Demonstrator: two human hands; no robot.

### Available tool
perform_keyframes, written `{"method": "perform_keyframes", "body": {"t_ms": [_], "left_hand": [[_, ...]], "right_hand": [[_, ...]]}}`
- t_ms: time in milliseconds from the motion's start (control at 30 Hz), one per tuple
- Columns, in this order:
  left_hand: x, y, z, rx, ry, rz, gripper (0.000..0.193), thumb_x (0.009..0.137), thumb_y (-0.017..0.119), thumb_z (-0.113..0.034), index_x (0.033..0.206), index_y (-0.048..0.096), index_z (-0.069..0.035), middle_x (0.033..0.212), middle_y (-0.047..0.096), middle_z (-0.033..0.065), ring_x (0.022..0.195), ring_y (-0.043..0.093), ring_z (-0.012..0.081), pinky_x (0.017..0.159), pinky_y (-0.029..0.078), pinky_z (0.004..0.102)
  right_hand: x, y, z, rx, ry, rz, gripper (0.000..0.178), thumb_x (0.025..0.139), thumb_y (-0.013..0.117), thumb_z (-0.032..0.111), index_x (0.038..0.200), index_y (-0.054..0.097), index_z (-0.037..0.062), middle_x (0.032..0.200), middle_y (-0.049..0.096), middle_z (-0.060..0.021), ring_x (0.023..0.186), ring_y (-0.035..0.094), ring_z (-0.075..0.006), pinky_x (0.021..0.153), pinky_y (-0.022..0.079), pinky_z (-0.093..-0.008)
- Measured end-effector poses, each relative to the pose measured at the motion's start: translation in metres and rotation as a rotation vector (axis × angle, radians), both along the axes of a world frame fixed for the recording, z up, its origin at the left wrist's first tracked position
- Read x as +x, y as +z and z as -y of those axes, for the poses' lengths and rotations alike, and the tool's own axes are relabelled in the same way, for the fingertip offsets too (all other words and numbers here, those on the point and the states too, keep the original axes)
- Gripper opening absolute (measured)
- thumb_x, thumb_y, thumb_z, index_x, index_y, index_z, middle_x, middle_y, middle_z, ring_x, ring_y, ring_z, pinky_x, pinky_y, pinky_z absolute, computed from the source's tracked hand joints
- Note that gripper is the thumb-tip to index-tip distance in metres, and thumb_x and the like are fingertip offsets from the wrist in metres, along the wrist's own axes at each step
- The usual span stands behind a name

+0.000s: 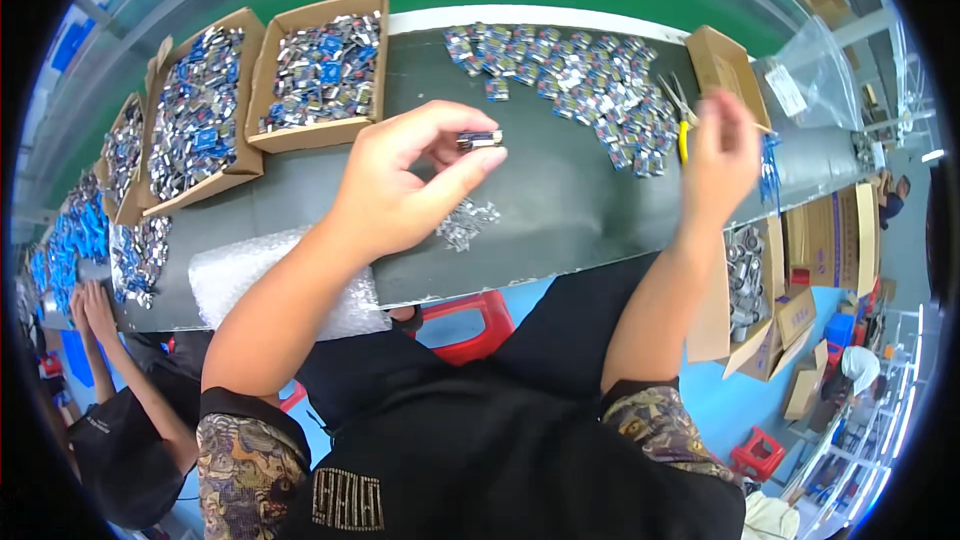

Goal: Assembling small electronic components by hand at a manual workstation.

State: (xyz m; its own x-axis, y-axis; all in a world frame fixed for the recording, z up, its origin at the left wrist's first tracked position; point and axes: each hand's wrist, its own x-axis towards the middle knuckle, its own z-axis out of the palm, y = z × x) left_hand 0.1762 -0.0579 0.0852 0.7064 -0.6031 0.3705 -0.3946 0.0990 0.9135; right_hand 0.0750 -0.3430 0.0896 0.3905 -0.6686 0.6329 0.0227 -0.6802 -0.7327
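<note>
Between the thumb and fingers of my left hand (400, 175) is a small dark block with shiny metal edges (480, 140), perhaps a connector. My right hand (722, 155) is raised at the right, its fingers smeared by motion. Whether it holds anything cannot be made out. Just left of it lie yellow-handled pliers (684, 143), jaws pointing away. A wide spread of small blue and silver connector-like pieces (590, 75) covers the far middle of the dark table. Below my left hand sits a little heap of small grey metal parts (466, 224).
Cardboard boxes of similar pieces (320, 128) stand at the far left. Bubble wrap (235, 280) lies along the near edge. A small cardboard box (725, 65) and clear plastic bag (815, 75) are at the far right. A co-worker's hands (93, 308) work at the left.
</note>
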Motion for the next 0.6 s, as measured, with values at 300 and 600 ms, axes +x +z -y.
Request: {"method": "perform_keyframes", "body": {"t_ms": [300, 600], "left_hand": [[0.013, -0.007, -0.002, -0.043, -0.048, -0.254, 0.021, 0.093, 0.065, -0.011, 0.111, 0.063, -0.001, 0.094, 0.065, 0.0034, 0.076, 0.061, 0.0081, 0.065, 0.050, 0.0222], [0.015, -0.004, 0.011, -0.096, 0.029, 0.751, 0.024, 0.080, 0.077, -0.009, 0.102, 0.069, -0.002, 0.086, 0.070, 0.0088, 0.061, 0.065, 0.0147, 0.055, 0.051, 0.0273]], "right_hand": [[-0.003, 0.000, -0.127, -0.211, 0.899, -0.490, 0.021, 0.074, 0.075, 0.000, 0.093, 0.070, 0.0031, 0.084, 0.065, -0.0078, 0.073, 0.062, -0.0205, 0.066, 0.050, -0.0316], [-0.029, -0.019, -0.136, -0.099, 0.987, -0.601, 0.016, 0.073, 0.076, 0.002, 0.085, 0.066, 0.0042, 0.078, 0.061, -0.0078, 0.070, 0.061, -0.0229, 0.063, 0.048, -0.0329]]}}
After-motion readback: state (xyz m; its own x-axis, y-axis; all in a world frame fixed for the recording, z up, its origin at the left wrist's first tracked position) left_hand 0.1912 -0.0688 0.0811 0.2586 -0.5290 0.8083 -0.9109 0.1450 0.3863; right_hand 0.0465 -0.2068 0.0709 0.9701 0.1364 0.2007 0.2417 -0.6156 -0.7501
